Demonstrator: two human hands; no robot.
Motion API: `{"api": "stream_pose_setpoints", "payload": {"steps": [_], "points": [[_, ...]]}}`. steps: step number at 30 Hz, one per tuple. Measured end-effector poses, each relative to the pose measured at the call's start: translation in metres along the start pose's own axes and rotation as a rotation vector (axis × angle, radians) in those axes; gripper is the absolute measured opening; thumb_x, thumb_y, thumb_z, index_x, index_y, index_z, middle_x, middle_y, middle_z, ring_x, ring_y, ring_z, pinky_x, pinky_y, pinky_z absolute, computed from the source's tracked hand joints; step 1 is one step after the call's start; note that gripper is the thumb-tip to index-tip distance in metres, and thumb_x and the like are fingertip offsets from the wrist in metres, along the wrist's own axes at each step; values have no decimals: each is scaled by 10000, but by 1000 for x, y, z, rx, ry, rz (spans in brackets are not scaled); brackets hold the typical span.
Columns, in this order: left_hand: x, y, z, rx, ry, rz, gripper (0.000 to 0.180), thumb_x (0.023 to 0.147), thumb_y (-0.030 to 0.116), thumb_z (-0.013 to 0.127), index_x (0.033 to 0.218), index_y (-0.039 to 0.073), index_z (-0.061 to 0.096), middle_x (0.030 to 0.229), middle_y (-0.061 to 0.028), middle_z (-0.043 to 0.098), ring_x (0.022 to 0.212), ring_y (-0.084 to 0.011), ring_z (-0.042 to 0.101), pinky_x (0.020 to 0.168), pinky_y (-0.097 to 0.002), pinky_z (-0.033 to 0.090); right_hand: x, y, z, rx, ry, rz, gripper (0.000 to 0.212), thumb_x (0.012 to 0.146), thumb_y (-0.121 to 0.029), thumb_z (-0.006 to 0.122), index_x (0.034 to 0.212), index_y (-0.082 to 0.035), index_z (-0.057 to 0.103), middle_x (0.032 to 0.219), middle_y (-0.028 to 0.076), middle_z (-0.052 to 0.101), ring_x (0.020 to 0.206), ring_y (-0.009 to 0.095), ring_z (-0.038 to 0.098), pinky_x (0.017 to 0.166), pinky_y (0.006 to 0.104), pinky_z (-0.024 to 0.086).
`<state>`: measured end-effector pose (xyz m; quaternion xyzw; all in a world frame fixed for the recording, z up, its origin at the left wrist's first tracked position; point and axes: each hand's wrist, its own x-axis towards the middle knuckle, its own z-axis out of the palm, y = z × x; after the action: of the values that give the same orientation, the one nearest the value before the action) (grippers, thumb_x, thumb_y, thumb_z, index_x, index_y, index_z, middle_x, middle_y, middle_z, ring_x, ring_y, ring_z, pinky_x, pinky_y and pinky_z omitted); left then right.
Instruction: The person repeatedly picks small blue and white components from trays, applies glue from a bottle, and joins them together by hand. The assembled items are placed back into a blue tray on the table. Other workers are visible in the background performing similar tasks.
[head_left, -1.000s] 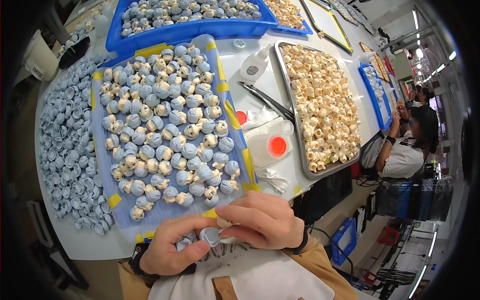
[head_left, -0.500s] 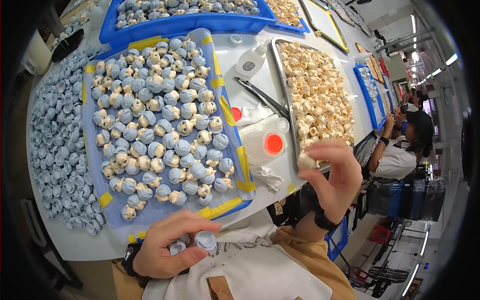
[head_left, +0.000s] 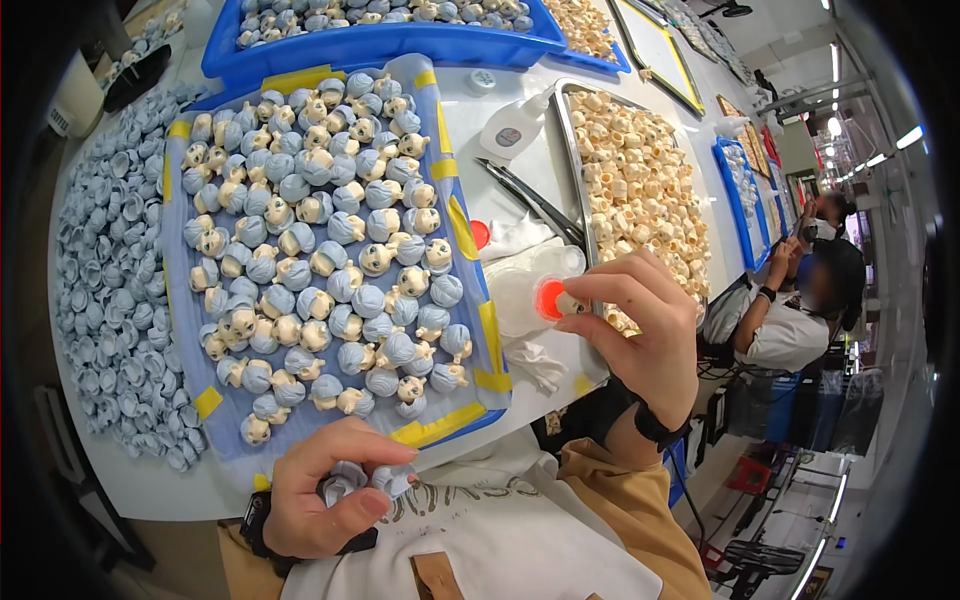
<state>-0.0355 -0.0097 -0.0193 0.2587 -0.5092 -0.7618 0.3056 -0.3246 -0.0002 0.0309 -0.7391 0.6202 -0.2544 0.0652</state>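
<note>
My left hand [head_left: 318,492] curls around two light-blue doll hair shells [head_left: 393,480], low in front of the apron. Between the thumb and forefinger of my right hand [head_left: 648,345] is a small cream doll face piece [head_left: 571,304]. It is at the right edge of a translucent container with a round red opening [head_left: 546,297]; whether they touch I cannot tell. Just beyond that hand, a metal tray [head_left: 566,120] is heaped with hollow cream face pieces [head_left: 635,185]. Left of it, assembled doll heads with blue hair [head_left: 345,228] cover a cloth-lined blue tray [head_left: 487,330].
Loose blue hair shells [head_left: 120,300] pile along the table's left side. A blue bin [head_left: 390,48] of doll heads stands at the back. A white bottle [head_left: 515,128], black tweezers [head_left: 530,200] and a crumpled white glove [head_left: 537,365] lie mid-table. A co-worker [head_left: 790,320] sits at right.
My right hand has moved left with the face piece, from beside the metal tray to the red opening. My left hand has shifted slightly left, still holding the hair shells.
</note>
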Motion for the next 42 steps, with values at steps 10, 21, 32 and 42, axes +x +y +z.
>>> {"api": "stream_pose_setpoints", "payload": {"steps": [10,21,32,42], "points": [[3,2,-2,68,2,14,351,776,185,649,1060,-16,606,861,-102,600,703,-116,517,628,-239,409,-3,3,2,12,-17,31,269,584,-70,768,803,-48,614,755,47,590,700,213,526,612,313,426],[0,-1,4,-88,34,-24,353,810,161,664,1066,-28,512,925,-69,566,734,-79,506,674,-218,407,-16,-61,24,408,231,-345,274,576,-114,762,810,-31,646,786,74,629,666,185,563,541,267,419],[1,-3,2,-112,-21,29,278,816,157,666,1002,-17,555,931,-84,570,735,-93,488,678,-231,396,-19,-75,56,433,204,-474,266,598,-87,679,849,-8,636,824,71,596,682,193,545,531,279,414],[-3,14,-1,-7,-216,-76,259,795,195,689,924,-17,612,915,-150,641,755,-188,590,662,-302,457,-45,-86,63,382,377,-584,223,612,-109,691,827,-56,669,871,23,589,705,161,527,595,260,412]]}}
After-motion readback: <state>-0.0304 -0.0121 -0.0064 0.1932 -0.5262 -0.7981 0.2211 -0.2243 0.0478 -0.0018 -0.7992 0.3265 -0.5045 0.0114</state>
